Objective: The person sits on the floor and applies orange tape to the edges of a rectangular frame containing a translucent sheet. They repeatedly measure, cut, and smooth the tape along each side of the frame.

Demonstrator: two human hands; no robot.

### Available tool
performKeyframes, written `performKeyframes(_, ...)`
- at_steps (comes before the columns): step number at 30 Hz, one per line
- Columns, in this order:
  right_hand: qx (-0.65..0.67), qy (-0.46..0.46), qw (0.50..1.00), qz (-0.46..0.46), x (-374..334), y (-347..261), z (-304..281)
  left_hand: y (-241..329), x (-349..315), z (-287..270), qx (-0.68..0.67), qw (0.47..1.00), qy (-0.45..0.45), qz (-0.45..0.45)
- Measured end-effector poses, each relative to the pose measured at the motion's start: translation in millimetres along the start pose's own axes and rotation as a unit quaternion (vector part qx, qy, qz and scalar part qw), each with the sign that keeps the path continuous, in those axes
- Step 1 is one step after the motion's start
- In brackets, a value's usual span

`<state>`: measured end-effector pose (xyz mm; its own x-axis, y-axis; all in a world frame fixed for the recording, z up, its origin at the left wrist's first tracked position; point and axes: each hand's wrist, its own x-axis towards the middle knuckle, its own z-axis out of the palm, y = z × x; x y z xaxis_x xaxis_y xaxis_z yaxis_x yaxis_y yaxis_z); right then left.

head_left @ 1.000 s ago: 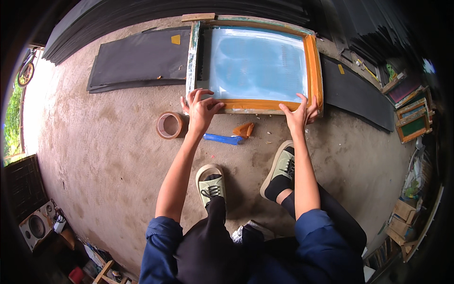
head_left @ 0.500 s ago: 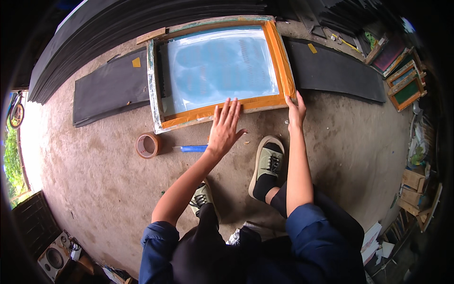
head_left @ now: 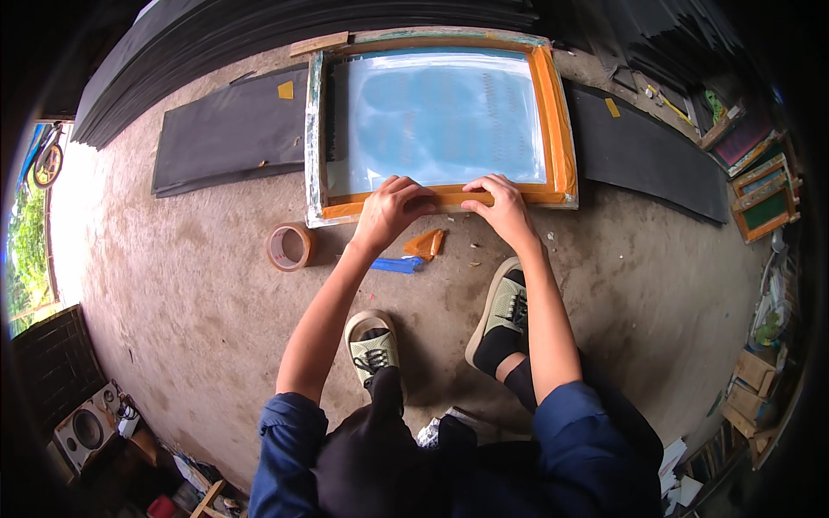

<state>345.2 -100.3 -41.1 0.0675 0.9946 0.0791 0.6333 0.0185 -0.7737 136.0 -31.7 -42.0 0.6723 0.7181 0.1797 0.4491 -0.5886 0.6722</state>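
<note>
A wooden screen-printing frame (head_left: pixel 316 147) with pale blue mesh (head_left: pixel 440 121) lies on the floor in front of me. Brown-orange tape (head_left: pixel 557 129) covers its right and near rails. My left hand (head_left: pixel 390 212) bends its fingers over the near rail, thumb toward me. A short way to the right, my right hand (head_left: pixel 504 207) grips the same rail, fingers on top and thumb on my side. Below the left hand are a crumpled orange tape scrap (head_left: pixel 425 245) and a blue-handled tool (head_left: pixel 395 265). A roll of brown tape (head_left: pixel 306 247) stands left of them.
Dark flat boards (head_left: pixel 229 134) extend out from under the frame on both sides, and a tall stack of dark sheets (head_left: pixel 259 56) is behind. Smaller frames (head_left: pixel 764 198) lean at the right. My shoes (head_left: pixel 374 345) are close below. A speaker (head_left: pixel 86 427) stands lower left.
My right hand has left the frame's right corner for the near rail. My left hand, flat before, now curls over that rail. The orange scrap has come into sight.
</note>
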Motion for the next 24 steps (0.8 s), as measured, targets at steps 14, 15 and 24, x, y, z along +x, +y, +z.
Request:
performKeyframes(14, -0.112, 0.140, 0.980, -0.091, -10, -14, 34, -4, -10, 5, 0.128, 0.983, 0.067, 0.116)
performKeyframes(15, -0.121, 0.166, 0.975, -0.083, -10, -14, 38, -3, -11, 5, 0.124, 0.983, 0.073, 0.117)
performKeyframes(24, -0.158, 0.113, 0.978, 0.074, 9, -31, 54, -4, -50, 11, 0.209, 0.977, 0.047, 0.008)
